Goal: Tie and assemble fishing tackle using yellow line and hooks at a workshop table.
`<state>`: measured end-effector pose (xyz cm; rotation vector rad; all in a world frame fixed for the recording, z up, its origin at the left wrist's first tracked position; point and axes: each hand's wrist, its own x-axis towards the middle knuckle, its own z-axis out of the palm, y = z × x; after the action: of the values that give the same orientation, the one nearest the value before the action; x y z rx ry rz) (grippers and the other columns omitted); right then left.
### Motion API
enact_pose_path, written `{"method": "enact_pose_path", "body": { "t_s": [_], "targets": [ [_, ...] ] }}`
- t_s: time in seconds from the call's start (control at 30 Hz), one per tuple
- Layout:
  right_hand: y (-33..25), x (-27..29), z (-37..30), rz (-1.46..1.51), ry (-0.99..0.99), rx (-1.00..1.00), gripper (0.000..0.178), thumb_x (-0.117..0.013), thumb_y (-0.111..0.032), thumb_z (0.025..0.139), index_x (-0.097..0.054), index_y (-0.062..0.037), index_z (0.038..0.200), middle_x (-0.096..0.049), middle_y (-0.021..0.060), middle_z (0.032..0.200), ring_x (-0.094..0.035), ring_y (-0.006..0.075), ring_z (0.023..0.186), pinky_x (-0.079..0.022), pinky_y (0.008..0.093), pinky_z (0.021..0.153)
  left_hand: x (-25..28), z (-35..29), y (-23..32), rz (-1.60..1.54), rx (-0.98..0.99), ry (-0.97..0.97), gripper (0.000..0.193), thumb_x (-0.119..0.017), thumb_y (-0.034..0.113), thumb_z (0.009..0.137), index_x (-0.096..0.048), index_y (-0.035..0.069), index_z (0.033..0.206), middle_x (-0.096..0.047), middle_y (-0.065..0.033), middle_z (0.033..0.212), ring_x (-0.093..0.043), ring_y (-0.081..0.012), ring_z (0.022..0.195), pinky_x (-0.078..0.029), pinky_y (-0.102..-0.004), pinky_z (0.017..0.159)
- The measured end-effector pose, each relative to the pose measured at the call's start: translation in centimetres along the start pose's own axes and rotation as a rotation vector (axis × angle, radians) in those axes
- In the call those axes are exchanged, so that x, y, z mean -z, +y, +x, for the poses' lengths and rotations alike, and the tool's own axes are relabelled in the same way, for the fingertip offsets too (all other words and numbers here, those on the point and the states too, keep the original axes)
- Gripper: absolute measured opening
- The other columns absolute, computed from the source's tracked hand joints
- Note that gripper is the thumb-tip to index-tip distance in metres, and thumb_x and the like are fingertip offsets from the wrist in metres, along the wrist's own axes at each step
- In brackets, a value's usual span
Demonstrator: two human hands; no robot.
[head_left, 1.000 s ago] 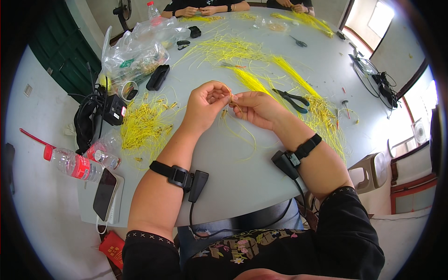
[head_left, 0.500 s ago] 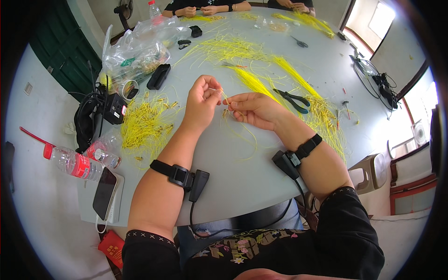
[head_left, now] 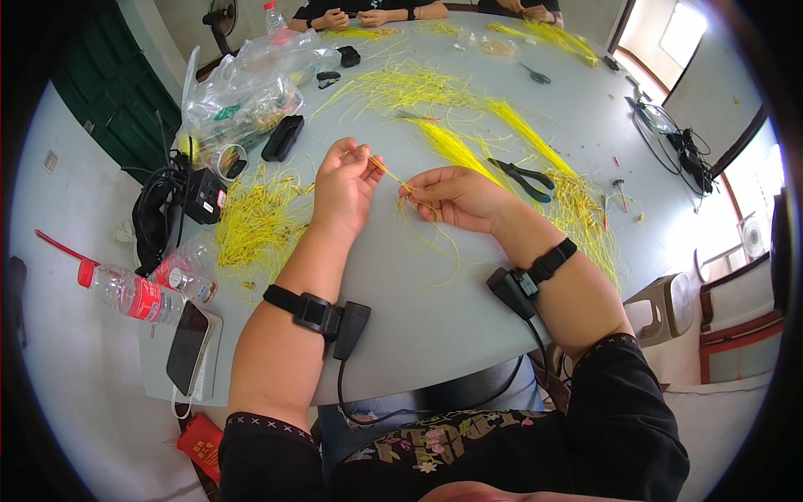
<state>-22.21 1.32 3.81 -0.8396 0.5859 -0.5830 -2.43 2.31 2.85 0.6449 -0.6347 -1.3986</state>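
Observation:
Above the near middle of the grey table, my left hand (head_left: 345, 184) is closed, thumb and fingertips pinching one end of a thin yellow line (head_left: 395, 176). The line runs taut from there to my right hand (head_left: 456, 198), whose fingertips pinch it too. Small golden bits, too small to make out, show by the right fingertips, and a loose loop of line hangs below them. To the right of my right hand lie dark-handled pliers (head_left: 524, 178). A tangled heap of yellow lines with golden ends (head_left: 261, 222) rests left of my left forearm.
Yellow line bundles (head_left: 529, 136) stretch across the table (head_left: 401, 318) beyond my hands. At the left stand plastic bags (head_left: 242, 96), a black device (head_left: 202, 194), bottles (head_left: 134, 290) and a phone (head_left: 187, 347). Scissors (head_left: 536, 75) lie farther off. Two people work at the far edge.
My left hand has moved left, away from the right one, and the line between them is now drawn out longer. My right hand has stayed nearly in place.

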Motion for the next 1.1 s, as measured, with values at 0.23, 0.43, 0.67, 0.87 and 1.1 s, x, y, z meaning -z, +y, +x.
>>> {"method": "enact_pose_path", "body": {
  "t_s": [0.23, 0.43, 0.67, 0.87, 1.1],
  "targets": [
    [-0.2, 1.0, 0.2, -0.046, -0.036, 0.032, 0.025, -0.056, 0.001, 0.090, -0.053, 0.0029, 0.115, -0.062, 0.0083, 0.094, -0.059, 0.0110, 0.077, -0.051, 0.0234, 0.071, 0.6, 0.4, -0.1, -0.103, 0.029, -0.002, 0.018, -0.051, -0.001, 0.089, -0.047, 0.010, 0.102, -0.053, -0.0049, 0.092, -0.053, -0.0148, 0.080, -0.046, -0.0348, 0.085],
    [-0.5, 1.9, 0.3, 0.084, 0.005, 0.151, 0.026, -0.057, -0.001, 0.090, -0.049, 0.0005, 0.114, -0.059, 0.0085, 0.093, -0.059, 0.0144, 0.078, -0.051, 0.0256, 0.072, 1.0, 0.8, -0.1, -0.118, 0.043, 0.010, 0.026, -0.049, -0.005, 0.087, -0.045, 0.008, 0.109, -0.052, -0.0084, 0.092, -0.050, -0.0166, 0.075, -0.044, -0.0317, 0.072],
    [-0.9, 2.0, 0.4, 0.203, -0.014, 0.257, 0.014, -0.052, -0.002, 0.093, -0.051, -0.0037, 0.107, -0.056, 0.0066, 0.092, -0.053, 0.0112, 0.073, -0.049, 0.0248, 0.069, 1.6, 0.8, 0.8, 0.110, 0.020, 0.012, 0.015, -0.054, 0.002, 0.088, -0.054, 0.008, 0.102, -0.051, 0.0010, 0.085, -0.042, -0.0081, 0.061, -0.033, -0.0225, 0.057],
    [-0.8, 2.4, 0.7, 0.238, -0.092, 0.286, 0.013, -0.053, -0.005, 0.094, -0.052, -0.0048, 0.107, -0.056, 0.0060, 0.093, -0.051, 0.0101, 0.072, -0.047, 0.0253, 0.069, -0.1, -0.4, -0.7, 0.918, -0.226, -0.196, 0.018, -0.061, 0.022, 0.089, -0.065, 0.005, 0.095, -0.046, 0.0061, 0.062, -0.036, -0.0014, 0.057, -0.027, -0.0202, 0.050],
    [-0.7, 2.8, 0.8, 0.211, -0.052, 0.304, 0.009, -0.052, -0.005, 0.094, -0.052, -0.0057, 0.103, -0.055, 0.0060, 0.093, -0.049, 0.0088, 0.069, -0.045, 0.0248, 0.068, -0.9, -0.9, 1.2, 0.569, 0.092, -0.215, 0.036, -0.061, 0.026, 0.089, -0.041, 0.013, 0.061, -0.029, 0.0069, 0.055, -0.025, -0.0055, 0.047, -0.017, -0.0242, 0.043]
  ]
}}
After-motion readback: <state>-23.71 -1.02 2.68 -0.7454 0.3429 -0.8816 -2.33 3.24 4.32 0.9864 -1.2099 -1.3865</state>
